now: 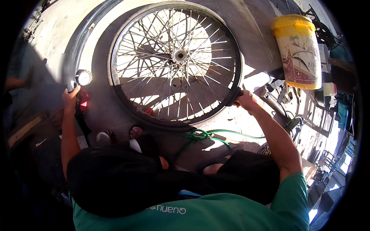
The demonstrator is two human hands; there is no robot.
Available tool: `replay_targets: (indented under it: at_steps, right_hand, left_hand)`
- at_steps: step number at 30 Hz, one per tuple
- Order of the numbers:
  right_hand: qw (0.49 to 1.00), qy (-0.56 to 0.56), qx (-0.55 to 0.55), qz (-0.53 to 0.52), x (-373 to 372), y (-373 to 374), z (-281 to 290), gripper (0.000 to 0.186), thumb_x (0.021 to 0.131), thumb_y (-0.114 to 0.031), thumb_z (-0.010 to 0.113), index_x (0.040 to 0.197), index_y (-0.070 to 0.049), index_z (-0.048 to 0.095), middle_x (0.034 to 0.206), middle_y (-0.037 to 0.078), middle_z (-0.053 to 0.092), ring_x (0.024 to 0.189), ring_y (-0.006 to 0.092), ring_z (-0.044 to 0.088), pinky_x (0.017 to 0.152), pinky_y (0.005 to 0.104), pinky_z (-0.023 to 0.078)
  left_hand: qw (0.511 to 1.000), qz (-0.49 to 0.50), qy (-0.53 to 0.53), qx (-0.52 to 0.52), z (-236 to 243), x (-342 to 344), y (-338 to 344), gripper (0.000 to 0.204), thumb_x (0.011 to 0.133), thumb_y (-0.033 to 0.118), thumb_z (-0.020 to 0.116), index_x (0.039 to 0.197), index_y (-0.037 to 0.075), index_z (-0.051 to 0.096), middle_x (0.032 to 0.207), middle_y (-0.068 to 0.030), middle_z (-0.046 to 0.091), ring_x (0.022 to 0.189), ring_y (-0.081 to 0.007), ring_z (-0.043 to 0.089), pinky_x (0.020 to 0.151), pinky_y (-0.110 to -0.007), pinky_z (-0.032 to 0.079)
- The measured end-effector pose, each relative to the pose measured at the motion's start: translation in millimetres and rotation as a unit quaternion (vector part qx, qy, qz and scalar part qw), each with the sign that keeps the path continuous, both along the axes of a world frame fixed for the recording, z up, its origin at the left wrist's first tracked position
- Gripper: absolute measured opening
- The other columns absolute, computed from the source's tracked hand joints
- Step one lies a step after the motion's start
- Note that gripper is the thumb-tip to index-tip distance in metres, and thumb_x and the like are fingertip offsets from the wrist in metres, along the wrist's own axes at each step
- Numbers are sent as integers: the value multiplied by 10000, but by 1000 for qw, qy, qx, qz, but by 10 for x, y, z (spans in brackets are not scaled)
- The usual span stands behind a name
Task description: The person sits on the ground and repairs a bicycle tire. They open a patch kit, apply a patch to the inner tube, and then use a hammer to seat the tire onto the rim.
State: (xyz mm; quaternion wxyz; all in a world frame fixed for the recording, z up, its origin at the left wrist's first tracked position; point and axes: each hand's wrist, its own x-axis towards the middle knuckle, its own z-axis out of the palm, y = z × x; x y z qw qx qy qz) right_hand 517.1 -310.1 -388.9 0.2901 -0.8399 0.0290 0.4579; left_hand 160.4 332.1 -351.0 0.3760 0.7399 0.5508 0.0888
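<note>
A spoked wheel (pixel 180 56) lies flat on the floor in front of me, with a dark tyre (pixel 154 122) around its rim. At the tyre's near right side, my right hand (pixel 247 101) is closed round its edge. My left hand (pixel 70 99) is off to the left, apart from the wheel, with fingers wrapped round a grey object (pixel 68 69) smeared by motion; its kind cannot be made out. Right beside that object shows a round, pale-faced piece (pixel 83 77) with a ridged edge. Something red (pixel 84 101) lies near my left hand.
A yellow-rimmed bucket (pixel 296 52) stands at the far right. A green hose (pixel 239 134) runs across the floor between the wheel and my legs. Dark curved tubing (pixel 82 38) lies left of the wheel. Tools and parts clutter the right side. Another person's arm (pixel 15 83) shows at the left edge.
</note>
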Motion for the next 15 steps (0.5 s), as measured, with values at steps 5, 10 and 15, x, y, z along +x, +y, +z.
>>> replay_targets:
  at_steps: [5, 10, 15]
  right_hand:
    - [996, -73, -7, -52, 24, 15, -115, 200, 912, -15, 540, 1034, 36, 691, 779, 93, 698, 641, 135, 636, 587, 275, 499]
    - [984, -89, -7, -152, -40, 174, 85, 316, 964, -84, 508, 1220, 38, 647, 946, 101, 723, 727, 156, 697, 646, 270, 545]
    - [985, -89, -55, -136, 8, 184, 74, 335, 1010, -189, 489, 1230, 16, 637, 1051, 101, 716, 799, 184, 710, 676, 302, 564]
  left_hand:
    - [983, -16, -71, -166, 41, 154, -429, 287, 892, 310, 773, 1000, 68, 664, 659, 1, 588, 480, -100, 512, 450, -262, 396]
    - [974, -24, -36, -224, 128, 461, -1106, 354, 896, 392, 751, 1001, 68, 656, 651, -16, 568, 478, -123, 504, 459, -294, 382]
    - [973, -62, -41, -220, -184, 423, -1347, 346, 881, 343, 757, 1002, 28, 680, 606, -14, 585, 511, -105, 539, 495, -287, 422]
